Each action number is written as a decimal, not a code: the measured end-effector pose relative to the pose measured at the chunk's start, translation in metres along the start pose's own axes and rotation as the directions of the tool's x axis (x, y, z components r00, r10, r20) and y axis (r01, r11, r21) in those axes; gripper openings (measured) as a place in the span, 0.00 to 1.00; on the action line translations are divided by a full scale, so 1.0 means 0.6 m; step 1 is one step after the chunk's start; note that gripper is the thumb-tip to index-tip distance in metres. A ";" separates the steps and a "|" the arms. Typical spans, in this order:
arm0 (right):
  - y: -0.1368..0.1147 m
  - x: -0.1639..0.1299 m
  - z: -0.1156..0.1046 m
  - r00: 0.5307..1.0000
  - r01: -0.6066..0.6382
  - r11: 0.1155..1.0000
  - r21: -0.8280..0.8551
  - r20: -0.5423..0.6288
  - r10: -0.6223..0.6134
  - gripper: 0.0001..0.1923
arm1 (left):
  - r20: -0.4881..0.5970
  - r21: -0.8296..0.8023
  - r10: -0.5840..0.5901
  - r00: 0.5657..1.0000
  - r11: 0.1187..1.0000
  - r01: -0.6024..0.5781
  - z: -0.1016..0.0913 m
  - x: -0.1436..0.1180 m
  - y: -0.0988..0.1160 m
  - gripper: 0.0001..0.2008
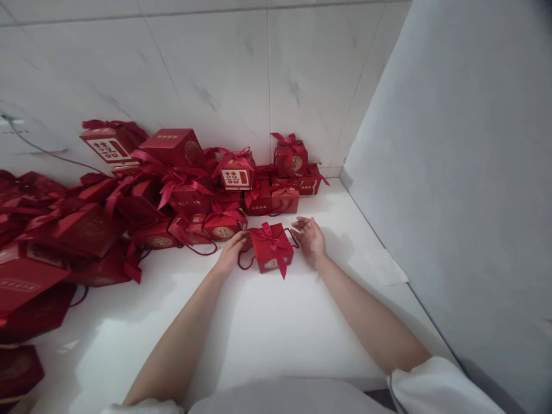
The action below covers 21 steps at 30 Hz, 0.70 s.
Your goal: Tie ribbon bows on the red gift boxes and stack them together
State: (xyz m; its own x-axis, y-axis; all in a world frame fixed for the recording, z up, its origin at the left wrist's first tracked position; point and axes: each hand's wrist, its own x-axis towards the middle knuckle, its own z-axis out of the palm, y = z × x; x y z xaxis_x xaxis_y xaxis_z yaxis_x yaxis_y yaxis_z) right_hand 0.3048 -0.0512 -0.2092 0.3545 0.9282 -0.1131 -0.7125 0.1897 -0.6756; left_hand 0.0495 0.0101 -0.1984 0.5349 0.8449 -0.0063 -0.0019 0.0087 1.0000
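A small red gift box [272, 248] stands on the white surface in front of me, tied with a red ribbon bow on top. Red cord handles stick out at its left and right sides, and part of a gold round emblem shows on its front. My left hand [235, 250] is at the box's left side, fingers stretched toward its upper corner and seeming to touch there; it is not wrapped round the box. To the right, my right hand [311, 238] is open with fingers spread, close to the right cord and apart from the box's side.
Many similar red boxes [185, 195] with ribbons are piled along the tiled wall [224, 75] and down the left side. A pale panel [452, 172] rises on the right. A thin cable [47, 149] runs along the wall at left.
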 end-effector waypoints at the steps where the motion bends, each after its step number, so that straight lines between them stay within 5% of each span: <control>1: 0.001 0.000 -0.001 1.000 0.016 1.000 0.001 -0.008 -0.016 0.15 | -0.010 -0.011 0.006 1.000 1.000 -0.006 0.002 -0.003 0.002 0.27; 9: -0.009 -0.001 0.002 0.996 -0.016 0.999 -0.034 0.082 0.018 0.20 | 0.320 0.070 0.124 0.939 0.986 -0.154 0.034 -0.031 0.033 0.69; 15: -0.011 0.003 -0.007 0.997 -0.040 0.999 -0.008 0.068 0.040 0.22 | 0.239 0.175 -0.141 0.961 0.979 0.101 0.011 -0.024 0.031 0.55; 21: -0.010 0.006 -0.014 0.998 -0.049 0.999 0.023 0.027 0.048 0.22 | 0.007 0.232 -0.077 0.997 0.970 0.073 -0.008 -0.014 0.082 0.38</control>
State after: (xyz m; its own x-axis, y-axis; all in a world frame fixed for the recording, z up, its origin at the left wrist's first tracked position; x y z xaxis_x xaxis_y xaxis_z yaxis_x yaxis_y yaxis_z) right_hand 0.3156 -0.0517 -0.2116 0.3034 0.9445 -0.1262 -0.7428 0.1515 -0.6521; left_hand 0.0410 0.0059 -0.1490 0.5393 0.8380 -0.0828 0.2335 -0.0544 0.9708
